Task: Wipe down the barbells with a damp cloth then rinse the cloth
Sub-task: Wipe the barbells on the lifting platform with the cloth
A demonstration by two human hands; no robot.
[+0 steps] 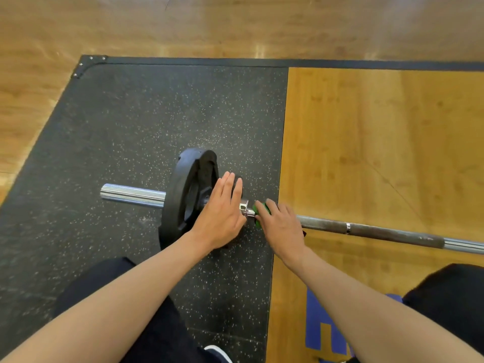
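— Left hand (222,218)?
— Fingers straight, laid flat on the round black rubber weight plate (183,195).
— Right hand (281,226)?
— Fingers curled round the small green cloth (263,209), on the long steel barbell (366,229) just right of that plate.
— Plate?
— Upright on the speckled black rubber mat (131,113).

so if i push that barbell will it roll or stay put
Probably rolls: the barbell rests on a round black plate standing upright. Likely heavy and stiff: a straight metal bar. The left hand flat against the plate may be steadying it.
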